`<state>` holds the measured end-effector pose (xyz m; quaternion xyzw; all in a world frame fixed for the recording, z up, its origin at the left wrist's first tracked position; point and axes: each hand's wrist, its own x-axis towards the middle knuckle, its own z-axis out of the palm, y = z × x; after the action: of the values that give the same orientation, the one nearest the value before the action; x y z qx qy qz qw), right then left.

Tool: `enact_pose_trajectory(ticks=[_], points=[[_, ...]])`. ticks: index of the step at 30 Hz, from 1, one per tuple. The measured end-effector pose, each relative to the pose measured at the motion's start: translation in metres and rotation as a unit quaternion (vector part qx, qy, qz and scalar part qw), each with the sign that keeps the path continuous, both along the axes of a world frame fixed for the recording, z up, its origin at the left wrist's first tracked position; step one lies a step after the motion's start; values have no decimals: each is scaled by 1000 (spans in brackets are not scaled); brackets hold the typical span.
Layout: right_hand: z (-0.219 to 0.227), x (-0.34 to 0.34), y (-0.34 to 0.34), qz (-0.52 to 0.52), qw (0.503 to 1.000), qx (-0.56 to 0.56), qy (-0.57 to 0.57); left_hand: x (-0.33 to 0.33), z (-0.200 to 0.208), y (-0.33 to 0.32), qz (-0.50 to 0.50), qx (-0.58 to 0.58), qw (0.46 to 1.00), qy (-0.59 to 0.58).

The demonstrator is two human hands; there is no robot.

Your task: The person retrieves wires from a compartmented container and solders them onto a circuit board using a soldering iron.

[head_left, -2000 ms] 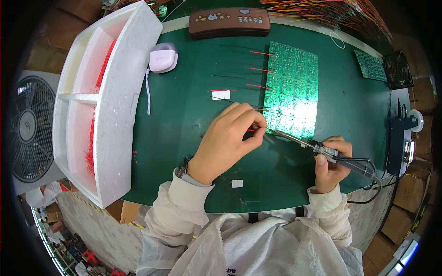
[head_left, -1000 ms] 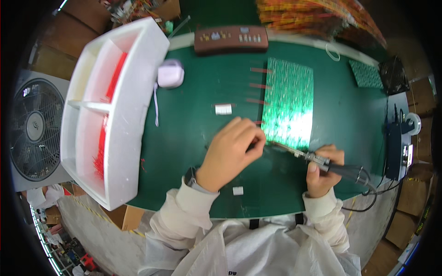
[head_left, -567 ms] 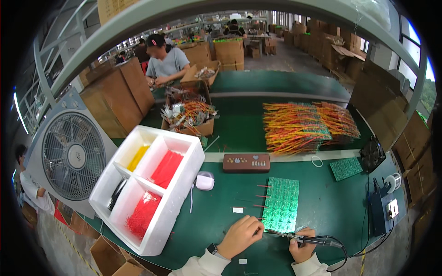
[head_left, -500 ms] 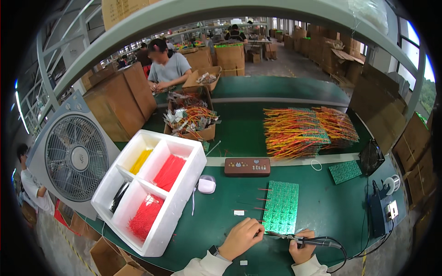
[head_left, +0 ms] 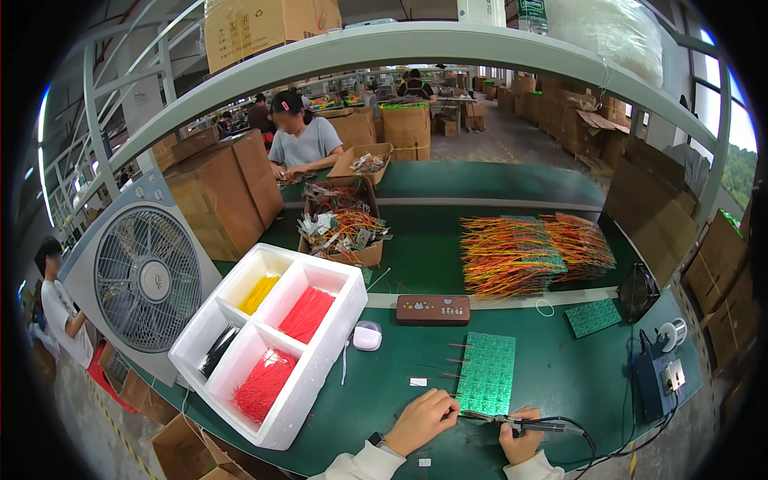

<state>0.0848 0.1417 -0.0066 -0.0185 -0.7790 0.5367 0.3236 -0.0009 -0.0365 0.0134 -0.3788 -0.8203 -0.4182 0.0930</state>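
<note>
Currently, the left hand [head_left: 422,420] is at the near left corner of the board [head_left: 488,372], thumb and forefinger bent into a pinch; whether they grip a wire is too small to tell. The right hand [head_left: 522,438] is closed around the handle of the iron [head_left: 552,425]. The iron points left along the board's near edge, its tip near the left fingertips; contact cannot be determined.

The board lies flat on the tabletop [head_left: 552,352], directly beyond both hands. Red wires [head_left: 456,361] project from its left edge, in a row leading away from the left hand. One white label [head_left: 418,382] lies just beyond the left hand; another white piece [head_left: 425,462] lies between the forearms.

Left of the left hand stands the foam box [head_left: 324,376], with four compartments. The two nearer the hand contain red wires; the other two contain yellow and black ones. The earbud case [head_left: 368,336] lies between this box and the board.

Right of the right hand stands the blue station [head_left: 658,384], with the spool [head_left: 674,334] beside it. Well beyond the hands lie the brown case [head_left: 433,310], a second board [head_left: 593,318] and, farther, the wired boards [head_left: 512,256].
</note>
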Motion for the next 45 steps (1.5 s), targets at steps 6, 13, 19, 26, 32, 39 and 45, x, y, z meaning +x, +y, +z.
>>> enact_pose_trajectory(ticks=[6, 13, 19, 26, 32, 39, 45], points=[[1, 2, -1, 2, 997, -56, -43, -2, -3, 1, 0, -1, 1000, 5], [-12, 4, 12, -59, 993, -65, 84, -1, 0, -1, 0, 0, 1000, -9], [-13, 4, 23, -117, 982, -126, 75, -3, -2, 0, -9, -12, 1000, 0], [-8, 5, 23, -89, 980, -161, 74, 4, -2, 0, 8, -20, 1000, -6], [-18, 6, 27, -98, 982, -160, 29, 14, -11, -1, 31, 13, 998, -56], [-18, 0, 31, -80, 979, -187, 32, 26, -5, 15, 80, 2, 995, -55], [-5, -6, 23, -76, 979, -183, 49, 49, -3, 15, 92, 18, 992, -85]])
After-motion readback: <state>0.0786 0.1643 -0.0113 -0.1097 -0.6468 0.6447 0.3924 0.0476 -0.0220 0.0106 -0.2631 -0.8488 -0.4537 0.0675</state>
